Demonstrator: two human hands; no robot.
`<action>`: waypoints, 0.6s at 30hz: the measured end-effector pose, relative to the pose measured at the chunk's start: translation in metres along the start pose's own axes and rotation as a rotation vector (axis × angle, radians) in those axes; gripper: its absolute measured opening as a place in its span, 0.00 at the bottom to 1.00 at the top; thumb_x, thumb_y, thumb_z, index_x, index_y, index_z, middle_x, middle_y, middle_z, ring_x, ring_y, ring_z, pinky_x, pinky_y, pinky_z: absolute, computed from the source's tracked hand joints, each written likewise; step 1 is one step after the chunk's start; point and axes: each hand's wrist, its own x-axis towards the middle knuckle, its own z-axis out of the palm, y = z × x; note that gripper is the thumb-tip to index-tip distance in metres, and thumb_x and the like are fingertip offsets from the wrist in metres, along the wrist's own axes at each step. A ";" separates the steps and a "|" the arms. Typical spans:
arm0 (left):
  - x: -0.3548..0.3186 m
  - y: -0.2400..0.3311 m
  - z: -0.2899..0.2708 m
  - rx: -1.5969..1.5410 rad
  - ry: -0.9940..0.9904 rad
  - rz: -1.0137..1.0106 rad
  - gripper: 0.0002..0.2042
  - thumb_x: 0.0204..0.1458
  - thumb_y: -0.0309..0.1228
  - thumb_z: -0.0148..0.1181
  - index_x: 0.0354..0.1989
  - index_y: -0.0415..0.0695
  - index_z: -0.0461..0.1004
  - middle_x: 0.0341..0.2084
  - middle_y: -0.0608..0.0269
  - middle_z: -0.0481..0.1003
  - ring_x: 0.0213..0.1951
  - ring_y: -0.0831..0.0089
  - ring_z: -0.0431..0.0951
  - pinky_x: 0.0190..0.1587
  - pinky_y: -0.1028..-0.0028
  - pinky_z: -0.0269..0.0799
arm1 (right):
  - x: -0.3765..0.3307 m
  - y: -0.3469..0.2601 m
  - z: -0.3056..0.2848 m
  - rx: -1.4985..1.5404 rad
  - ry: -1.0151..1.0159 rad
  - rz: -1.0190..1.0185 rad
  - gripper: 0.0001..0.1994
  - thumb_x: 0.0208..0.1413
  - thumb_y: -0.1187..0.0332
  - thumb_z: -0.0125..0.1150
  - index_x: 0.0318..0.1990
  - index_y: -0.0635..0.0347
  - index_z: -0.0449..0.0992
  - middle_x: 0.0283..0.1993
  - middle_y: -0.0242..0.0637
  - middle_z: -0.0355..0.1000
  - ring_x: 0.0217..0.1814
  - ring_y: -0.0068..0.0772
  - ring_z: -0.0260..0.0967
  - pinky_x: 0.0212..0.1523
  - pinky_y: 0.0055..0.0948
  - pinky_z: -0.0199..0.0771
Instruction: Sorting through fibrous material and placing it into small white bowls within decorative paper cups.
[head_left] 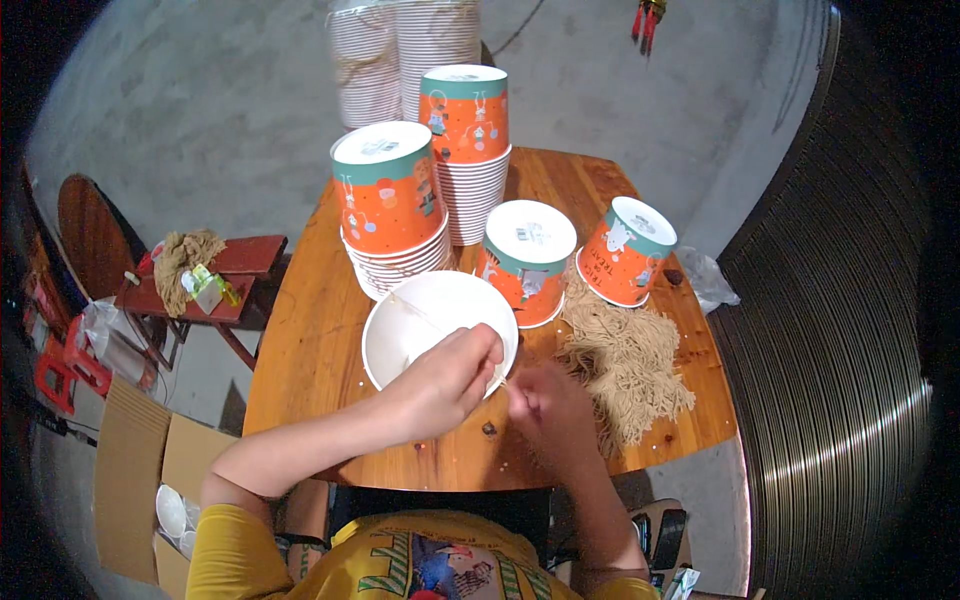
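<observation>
A white paper bucket (415, 300) lies tilted with its open mouth toward me. A thin pale cord (420, 314) crosses its mouth from the far left rim and passes behind my left hand. In front of the bucket's right side, my left hand (462, 372) is closed in a pinch with the cord at its fingers. My right hand (550, 408), slightly blurred, is closed just outside the near right rim, where a short bit of cord shows between the hands. A heap of tan cords (630, 375) lies right of my right hand.
Upside-down orange buckets (528, 262) (628, 250) and two nested stacks (385, 205) (470, 130) stand on the wooden table (300, 400). Taller wrapped stacks (405, 60) rise behind. A cardboard box (130, 470) sits lower left; a red bench (240, 265) holds more cords.
</observation>
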 end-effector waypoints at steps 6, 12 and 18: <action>0.000 -0.004 -0.001 0.128 -0.003 0.121 0.08 0.52 0.23 0.51 0.37 0.39 0.60 0.30 0.50 0.66 0.37 0.52 0.69 0.38 0.61 0.67 | -0.008 0.000 -0.005 0.137 -0.063 0.090 0.05 0.51 0.72 0.58 0.34 0.62 0.72 0.32 0.41 0.69 0.32 0.44 0.69 0.31 0.36 0.70; -0.016 0.012 -0.018 0.274 -0.234 -0.130 0.11 0.51 0.34 0.57 0.38 0.42 0.65 0.27 0.54 0.70 0.36 0.55 0.73 0.37 0.62 0.70 | 0.000 0.007 -0.034 -0.093 -0.054 -0.013 0.07 0.47 0.72 0.64 0.33 0.61 0.74 0.33 0.40 0.68 0.35 0.42 0.69 0.35 0.35 0.70; -0.041 -0.004 -0.035 0.420 -0.185 0.208 0.09 0.51 0.36 0.58 0.35 0.45 0.71 0.27 0.62 0.71 0.36 0.61 0.73 0.38 0.65 0.68 | 0.024 0.010 -0.019 -0.101 0.040 -0.300 0.07 0.44 0.71 0.67 0.31 0.57 0.76 0.30 0.36 0.68 0.32 0.40 0.68 0.31 0.33 0.69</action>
